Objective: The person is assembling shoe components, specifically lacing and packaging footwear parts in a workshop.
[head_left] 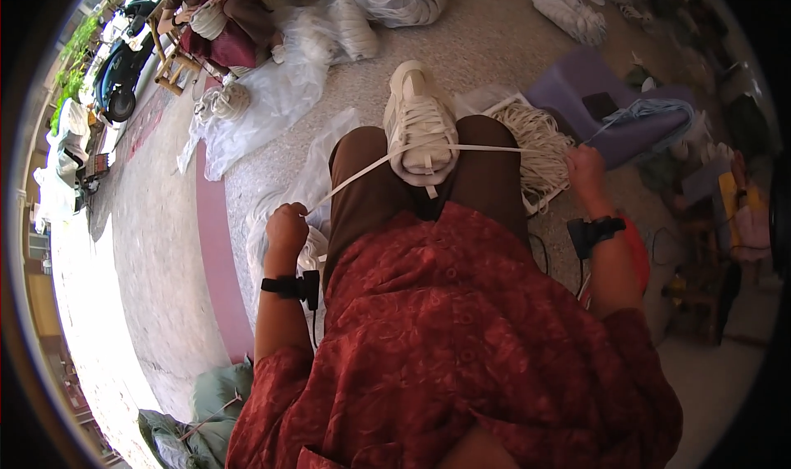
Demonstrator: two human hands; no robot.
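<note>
A: Where's the shoe?
B: Cream shoe (420, 127) is between the knees, toe pointing away from the wearer, ankle opening and heel loop toward the body. Laced up the front.

A: Lace?
B: Pale lace (493, 148) comes off the top of the shoe both ways, drawn out straight.

A: Hands?
B: Left hand (287, 226) closed, gripping the lace on its side, out past the left thigh. Right hand (586, 171) also closed on lace, out past the right knee. That stretch crosses in front of a pile of laces, so its last bit is hard to trace. Black strap on each wrist.

A: Around that?
B: Lace pile (540, 144) just beside the right knee. Beyond it, a purple seat (577, 90) with light blue laces (663, 113) draped over it. Clear plastic sheet (284, 98) on the floor, ahead and left.

A: Further out?
B: Another person seated upper left, hands on a pale bundle (208, 22). Dark scooter (124, 82) parked left of them.
</note>
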